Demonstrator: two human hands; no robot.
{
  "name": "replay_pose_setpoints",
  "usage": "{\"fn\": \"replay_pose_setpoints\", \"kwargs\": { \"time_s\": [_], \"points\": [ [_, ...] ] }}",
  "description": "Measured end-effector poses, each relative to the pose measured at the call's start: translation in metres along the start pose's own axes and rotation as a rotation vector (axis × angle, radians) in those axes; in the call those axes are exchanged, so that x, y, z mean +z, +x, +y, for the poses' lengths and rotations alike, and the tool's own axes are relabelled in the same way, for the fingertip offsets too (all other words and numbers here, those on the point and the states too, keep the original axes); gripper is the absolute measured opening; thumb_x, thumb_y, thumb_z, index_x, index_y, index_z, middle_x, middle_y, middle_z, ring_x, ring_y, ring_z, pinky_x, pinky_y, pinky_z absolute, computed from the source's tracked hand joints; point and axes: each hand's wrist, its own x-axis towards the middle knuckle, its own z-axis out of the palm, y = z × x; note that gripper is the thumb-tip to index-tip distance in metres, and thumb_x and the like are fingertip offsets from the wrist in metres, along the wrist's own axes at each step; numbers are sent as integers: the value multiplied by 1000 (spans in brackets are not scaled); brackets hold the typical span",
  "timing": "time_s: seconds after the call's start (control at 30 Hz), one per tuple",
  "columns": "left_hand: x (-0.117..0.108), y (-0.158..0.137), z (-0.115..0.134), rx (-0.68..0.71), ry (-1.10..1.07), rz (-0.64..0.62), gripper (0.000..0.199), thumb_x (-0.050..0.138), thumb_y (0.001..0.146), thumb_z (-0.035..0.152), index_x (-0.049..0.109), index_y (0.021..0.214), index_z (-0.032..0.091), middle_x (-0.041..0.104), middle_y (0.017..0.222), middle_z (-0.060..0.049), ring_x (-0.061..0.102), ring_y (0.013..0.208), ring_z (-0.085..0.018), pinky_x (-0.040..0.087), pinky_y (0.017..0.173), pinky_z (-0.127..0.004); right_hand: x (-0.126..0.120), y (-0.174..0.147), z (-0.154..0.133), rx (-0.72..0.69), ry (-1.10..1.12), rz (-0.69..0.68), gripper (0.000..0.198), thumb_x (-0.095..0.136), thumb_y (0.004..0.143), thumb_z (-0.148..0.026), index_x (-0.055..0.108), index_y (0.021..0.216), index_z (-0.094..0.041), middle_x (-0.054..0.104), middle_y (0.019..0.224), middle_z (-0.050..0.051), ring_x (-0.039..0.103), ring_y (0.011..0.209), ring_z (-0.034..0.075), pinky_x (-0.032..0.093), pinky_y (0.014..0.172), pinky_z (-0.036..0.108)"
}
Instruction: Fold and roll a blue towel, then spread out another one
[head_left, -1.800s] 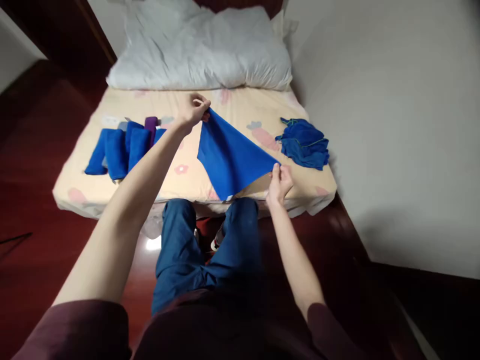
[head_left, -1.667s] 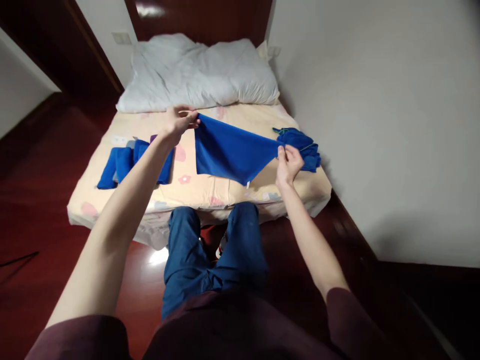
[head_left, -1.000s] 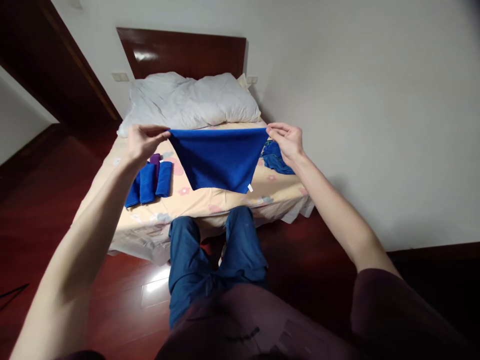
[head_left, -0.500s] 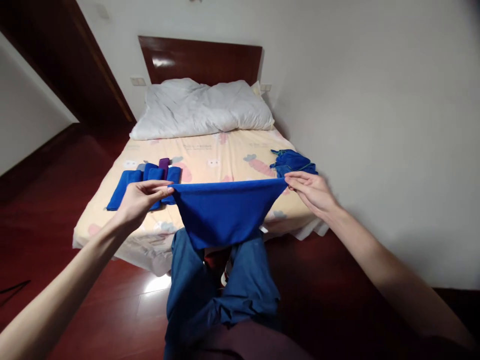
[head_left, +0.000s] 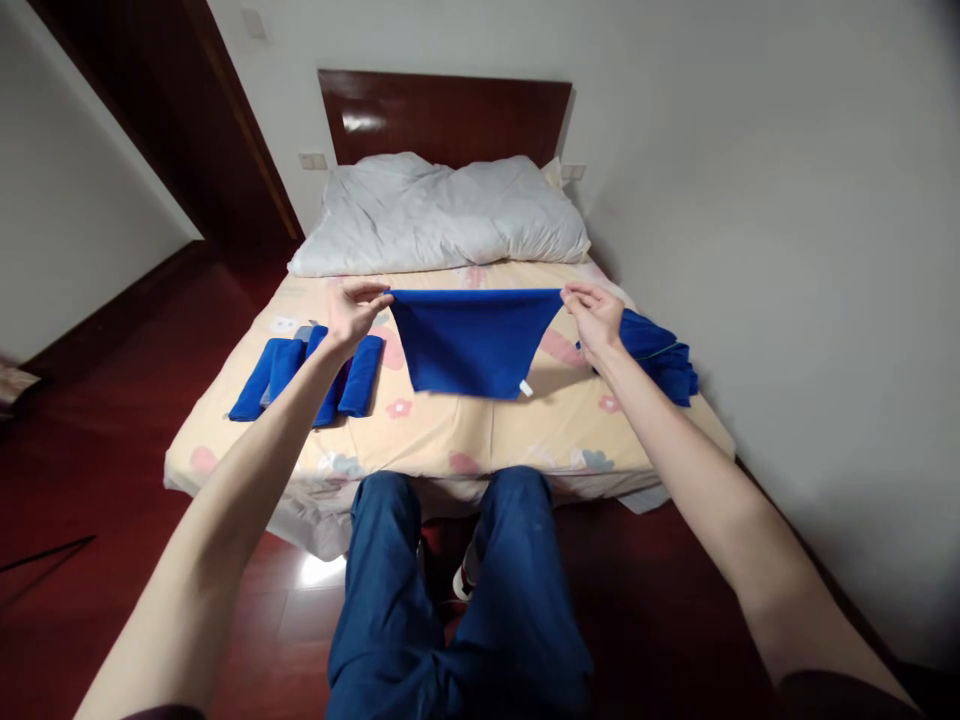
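Observation:
A blue cloth hangs stretched between my two hands over the bed, its top edge taut and a small white tag near its lower right corner. My left hand pinches the upper left corner. At the upper right corner, my right hand is closed on the fabric in the same way. Several rolled or folded blue cloths lie side by side on the left of the bed, partly behind my left forearm. Behind my right hand, a loose heap of blue cloth rests near the bed's right edge.
The bed has a cream sheet with carrot and flower prints. A white quilt lies across its far end, below a dark wooden headboard. A wall runs along the right. My knees are against the near edge.
Both hands have moved up and away from me, carrying the stretched blue cloth from above my knees to over the bed. The view has shifted slightly left.

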Motion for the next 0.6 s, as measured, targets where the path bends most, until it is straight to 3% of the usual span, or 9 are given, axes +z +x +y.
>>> {"fn": "replay_pose_setpoints", "kwargs": {
  "time_s": [0.13, 0.23, 0.33, 0.43, 0.53, 0.6],
  "points": [
    [-5, -20, -23, 174, 153, 37, 40, 85, 73, 52, 80, 94, 18, 77, 96, -9, 71, 93, -24, 58, 84, -34, -5, -13, 36, -106, -45, -2, 35, 81, 80, -50, 70, 93, -20, 75, 93, 7, 73, 90, 21, 60, 79, 32],
    [-8, -65, -65, 185, 286, 38, 32, 82, 78, 48, 82, 93, 20, 75, 91, -7, 68, 91, -21, 55, 84, -31, -11, -59, 78, -42, -95, -76, 34, 79, 80, -50, 71, 93, -20, 75, 92, 8, 73, 87, 21, 60, 81, 32],
    [-9, -126, -123, 53, 377, -20, 29, 77, 81, 45, 82, 95, 20, 74, 89, -7, 66, 89, -20, 54, 81, -30, -15, -126, 126, 108, -124, -165, 36, 77, 78, -53, 73, 90, -19, 75, 85, 7, 72, 80, 21, 60, 80, 34],
    [-11, -181, -175, -168, 397, -135, 32, 75, 79, 47, 81, 94, 20, 77, 90, -9, 68, 90, -23, 55, 81, -33, -18, -188, 167, 318, -150, -244, 42, 78, 72, -57, 72, 86, -19, 76, 81, 9, 72, 76, 22, 59, 76, 36],
    [-12, -215, -204, -415, 294, -268, 45, 80, 70, 53, 79, 97, 17, 79, 92, -11, 73, 90, -27, 58, 83, -36, -19, -223, 190, 513, -161, -313, 48, 85, 62, -58, 70, 88, -19, 77, 79, 9, 74, 77, 25, 60, 76, 38],
    [-11, -223, -211, -516, 215, -279, 59, 81, 68, 56, 76, 109, 14, 79, 96, -12, 74, 93, -28, 59, 85, -37, -18, -230, 194, 599, -150, -289, 51, 89, 60, -53, 69, 92, -19, 79, 86, 10, 76, 86, 27, 60, 81, 38]
  ]
}}
